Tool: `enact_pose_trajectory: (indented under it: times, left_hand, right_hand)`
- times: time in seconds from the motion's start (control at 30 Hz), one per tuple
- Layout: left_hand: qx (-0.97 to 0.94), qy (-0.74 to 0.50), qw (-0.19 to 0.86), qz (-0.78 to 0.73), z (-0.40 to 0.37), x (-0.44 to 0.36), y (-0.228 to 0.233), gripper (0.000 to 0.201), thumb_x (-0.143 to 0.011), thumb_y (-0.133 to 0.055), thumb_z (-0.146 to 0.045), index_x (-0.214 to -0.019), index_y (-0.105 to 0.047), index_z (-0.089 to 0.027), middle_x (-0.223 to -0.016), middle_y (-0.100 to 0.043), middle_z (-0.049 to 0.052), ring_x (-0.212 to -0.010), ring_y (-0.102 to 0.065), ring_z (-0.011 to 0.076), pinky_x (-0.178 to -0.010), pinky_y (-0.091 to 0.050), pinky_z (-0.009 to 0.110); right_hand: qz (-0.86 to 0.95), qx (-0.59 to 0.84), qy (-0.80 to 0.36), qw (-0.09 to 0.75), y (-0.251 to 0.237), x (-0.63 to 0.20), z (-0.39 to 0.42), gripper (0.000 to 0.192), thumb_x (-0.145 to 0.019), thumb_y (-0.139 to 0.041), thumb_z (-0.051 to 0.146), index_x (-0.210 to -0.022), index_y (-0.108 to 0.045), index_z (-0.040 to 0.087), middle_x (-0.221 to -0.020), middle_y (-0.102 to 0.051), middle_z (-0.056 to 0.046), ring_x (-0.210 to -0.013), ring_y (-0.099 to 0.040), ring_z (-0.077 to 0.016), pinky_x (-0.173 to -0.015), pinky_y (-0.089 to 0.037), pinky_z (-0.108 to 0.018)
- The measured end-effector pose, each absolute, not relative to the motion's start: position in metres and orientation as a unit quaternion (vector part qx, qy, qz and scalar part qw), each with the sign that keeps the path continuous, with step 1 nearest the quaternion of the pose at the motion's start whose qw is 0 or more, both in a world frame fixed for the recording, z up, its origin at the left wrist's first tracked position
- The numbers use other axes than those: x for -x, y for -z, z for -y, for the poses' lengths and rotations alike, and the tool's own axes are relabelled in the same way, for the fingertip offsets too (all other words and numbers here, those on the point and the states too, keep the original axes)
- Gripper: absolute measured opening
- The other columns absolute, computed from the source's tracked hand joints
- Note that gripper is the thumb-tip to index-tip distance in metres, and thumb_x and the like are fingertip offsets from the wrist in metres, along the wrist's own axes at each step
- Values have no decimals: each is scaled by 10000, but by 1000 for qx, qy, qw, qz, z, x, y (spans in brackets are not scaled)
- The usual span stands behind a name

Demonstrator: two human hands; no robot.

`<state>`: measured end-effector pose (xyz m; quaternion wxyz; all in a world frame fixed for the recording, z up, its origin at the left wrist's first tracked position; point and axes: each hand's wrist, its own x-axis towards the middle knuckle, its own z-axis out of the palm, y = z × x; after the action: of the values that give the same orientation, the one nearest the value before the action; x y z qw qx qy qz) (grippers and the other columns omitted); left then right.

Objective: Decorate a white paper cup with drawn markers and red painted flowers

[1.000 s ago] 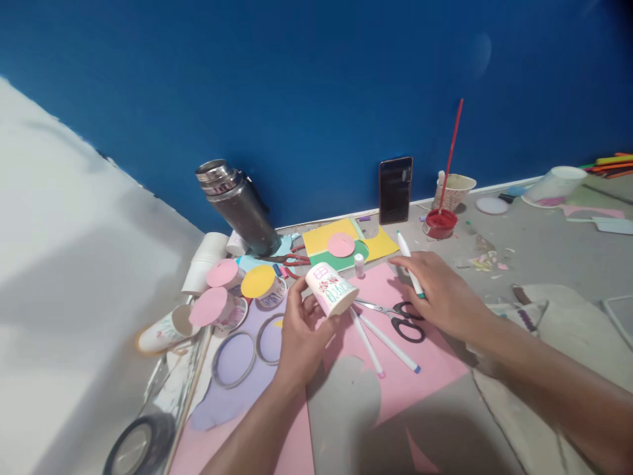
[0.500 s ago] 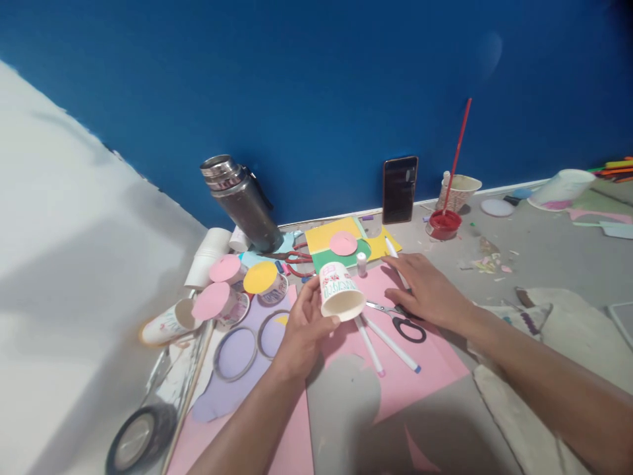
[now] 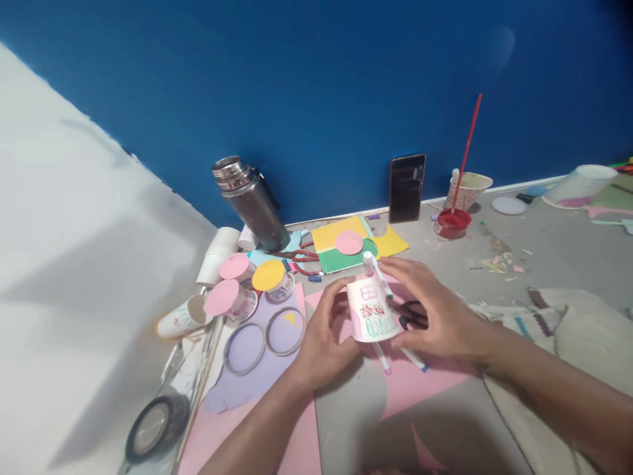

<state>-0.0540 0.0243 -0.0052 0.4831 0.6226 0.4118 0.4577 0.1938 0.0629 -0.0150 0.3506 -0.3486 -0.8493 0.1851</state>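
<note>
My left hand [image 3: 326, 336] is closed around the left side of a white paper cup [image 3: 372, 320]. The cup is upside down, wide rim at the bottom, with a pink window, red dots and green marks drawn on it. My right hand [image 3: 428, 310] curves round the cup's right side, its thumb at the lower rim. A white marker pen [image 3: 382, 278] with a green end lies against its index finger. Black-handled scissors [image 3: 413, 315] are partly hidden behind that hand. Below the cup, a pink-ended marker [image 3: 382, 359] and a blue-ended marker [image 3: 414, 359] lie on pink paper [image 3: 435, 376].
Decorated cups with pink and yellow discs [image 3: 270, 276] stand left, near two rings [image 3: 244, 348] on purple paper. Behind are a steel flask [image 3: 254, 208], red-handled pliers [image 3: 304, 256] and a phone [image 3: 407, 189]. A red paint pot [image 3: 452, 224] holds a brush; black tape [image 3: 157, 429] lies front left.
The cup has been turned so its rim faces down and its drawn side faces me. My right hand has come to it from the right, and the marker has shifted left with that hand.
</note>
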Motion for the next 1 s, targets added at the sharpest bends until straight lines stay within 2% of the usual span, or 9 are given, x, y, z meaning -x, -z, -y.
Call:
enact_pose_trajectory:
  times: [0.13, 0.3, 0.4, 0.5, 0.6, 0.7, 0.83, 0.93, 1.0]
  left_hand:
    - [-672, -429, 429, -424, -18, 54, 3, 767, -784, -727, -82, -1482, -509, -312, -1549, -556, 101, -1423, -575, 316, -1133, -535, 452]
    - [-626, -423, 530, -386, -19, 56, 3, 943, -742, -789, -89, -1568, -412, -341, -1622, -503, 126, -1463, -547, 366, -1138, -532, 483]
    - [-574, -443, 595, -347, -22, 57, 4, 993, -718, -883, -159, -1576, -417, -341, -1624, -503, 143, -1471, -537, 392, -1144, -522, 507]
    - [-545, -454, 623, -330, -23, 57, 3, 985, -699, -948, -219, -1553, -472, -341, -1637, -491, 131, -1456, -546, 385, -1154, -513, 508]
    - [-535, -451, 645, -309, -23, 56, 1, 946, -715, -964, -237, -1541, -513, -333, -1604, -542, 115, -1430, -579, 366, -1154, -513, 490]
    - [-528, -458, 648, -302, -22, 55, 1, 908, -711, -982, -277, -1510, -552, -308, -1533, -615, 112, -1432, -584, 363, -1140, -521, 475]
    - [-567, -465, 594, -332, -23, 58, 0, 851, -713, -977, -339, -1467, -585, -291, -1503, -630, 115, -1392, -607, 362, -1121, -532, 476]
    - [-653, -445, 474, -389, -23, 61, -3, 818, -712, -956, -316, -1445, -592, -297, -1484, -610, 114, -1359, -603, 349, -1099, -541, 473]
    - [-702, -424, 399, -410, -22, 62, -5, 837, -698, -944, -286, -1449, -575, -301, -1461, -595, 113, -1349, -587, 345, -1103, -536, 486]
  right_hand:
    - [862, 329, -183, 339, 14, -188, -59, 901, -841, -848, 365, -1624, -406, 307, -1645, -513, -168, -1512, -495, -384, -1202, -495, -599]
    - [827, 343, -255, 364, 9, -189, -56, 805, -821, -774, 161, -1548, -489, 355, -1625, -533, -118, -1510, -502, -339, -1174, -530, -542]
    - [763, 373, -383, 362, 5, -191, -52, 801, -808, -834, 243, -1531, -518, 382, -1623, -529, -103, -1418, -590, -339, -1085, -594, -502]
    - [687, 375, -515, 352, 6, -193, -49, 911, -755, -922, 439, -1564, -507, 387, -1560, -589, -110, -1252, -685, -339, -1002, -629, -490]
    - [651, 351, -577, 347, 11, -189, -49, 1016, -709, -949, 569, -1590, -488, 363, -1545, -606, -120, -1229, -682, -345, -1061, -587, -516]
    - [640, 338, -602, 337, 15, -183, -49, 1016, -716, -944, 584, -1589, -481, 344, -1568, -586, -128, -1240, -670, -341, -1110, -545, -531]
    - [651, 384, -575, 314, 12, -184, -48, 1037, -686, -952, 580, -1581, -481, 355, -1538, -591, -131, -1266, -654, -366, -1055, -575, -531]
    - [675, 410, -543, 286, 3, -189, -48, 1028, -713, -930, 522, -1607, -442, 381, -1571, -548, -135, -1296, -651, -371, -953, -631, -485]
    - [701, 398, -523, 278, -2, -190, -48, 952, -758, -893, 405, -1600, -449, 394, -1640, -478, -118, -1351, -635, -347, -996, -631, -461]
